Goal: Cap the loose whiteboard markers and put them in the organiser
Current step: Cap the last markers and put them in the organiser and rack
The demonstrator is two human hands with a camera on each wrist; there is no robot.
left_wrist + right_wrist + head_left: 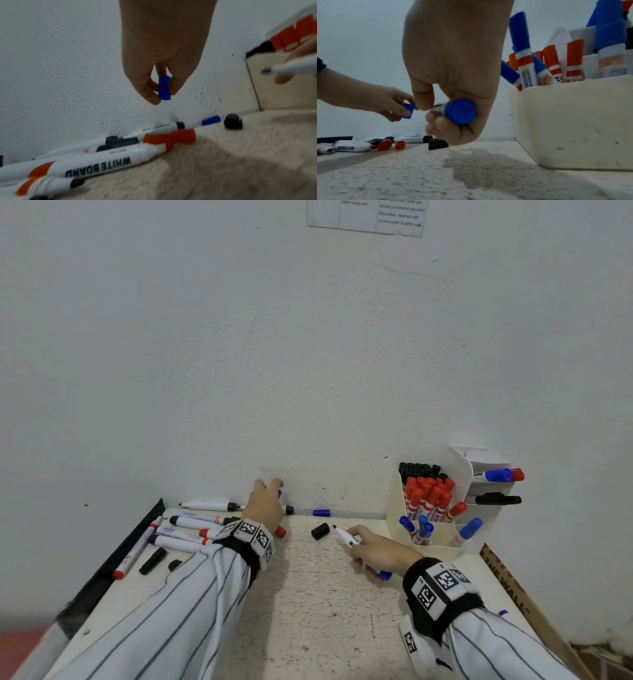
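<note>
My left hand (274, 487) hovers near the wall and pinches a loose blue cap (164, 88), also seen from the right wrist (408, 110). To the right, my right hand (356, 540) grips an uncapped marker (350, 540) with a blue end plug (460, 113), its nib pointing toward the left hand. Cap and nib are apart. The white organiser (394, 515) stands at the right against the wall, filled with capped red, black and blue markers. Several loose markers (191, 537) lie at the left.
A black cap (320, 531) lies between the hands, a red cap (281, 531) under my left wrist, and more black caps (152, 560) at the left. A blue-capped marker (321, 512) rests along the wall. A dark board (137, 539) borders the left edge and a cardboard box (507, 580) the right.
</note>
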